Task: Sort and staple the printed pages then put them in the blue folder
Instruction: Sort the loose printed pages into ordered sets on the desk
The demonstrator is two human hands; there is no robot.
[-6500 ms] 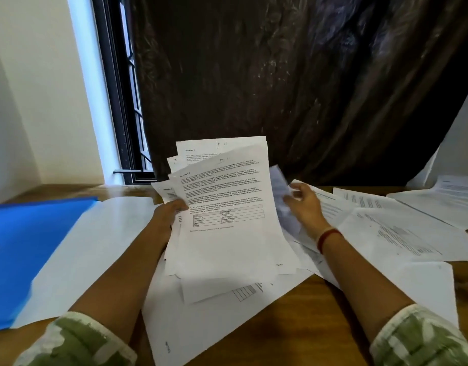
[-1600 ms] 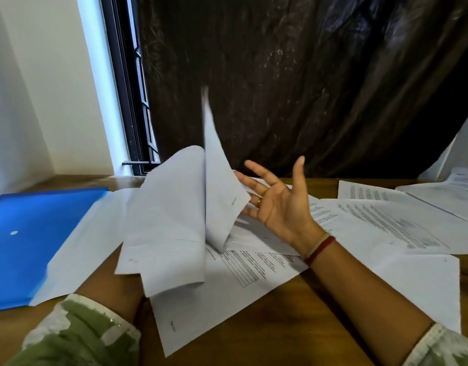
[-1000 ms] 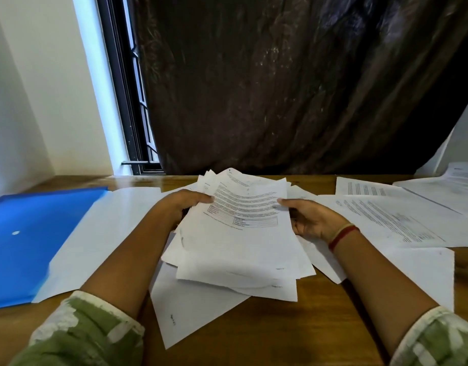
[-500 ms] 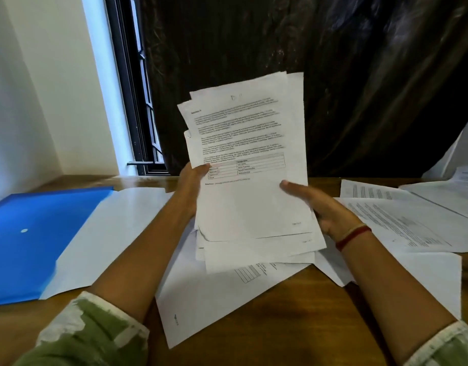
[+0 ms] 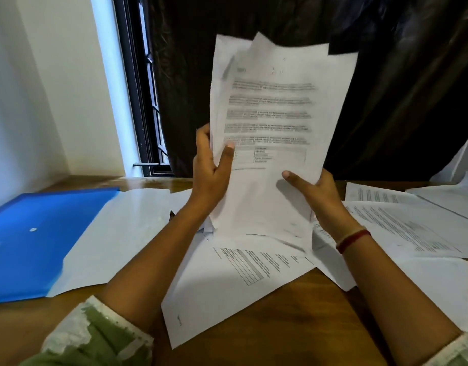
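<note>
Both hands on the stack of printed pages (image 5: 275, 133). It stands upright in front of me, long axis near vertical, top leaning slightly right. My left hand (image 5: 209, 178) grips the left edge about mid-height, thumb on the printed face, fingers behind. My right hand (image 5: 320, 199) holds the lower right edge, thumb laid across the front, the rest behind the paper.

The stack's bottom edge sits low over the loose sheets (image 5: 240, 281) on the table (image 5: 293, 326); I can't tell if it touches them. The table is straight below the stack, so I judge the next move is a short drop down to knock the edges square.

The stack is not squared: top corners fan out and bottom edges are staggered. The front page shows text paragraphs and a small grid lower down, too blurred to read.

The blue folder (image 5: 34, 233) lies flat at far left, well apart from the stack and nearer my left hand. A white sheet (image 5: 116, 233) overlaps its right side. More printed sheets (image 5: 401, 228) lie to the right of my right hand. No stapler in view.
</note>
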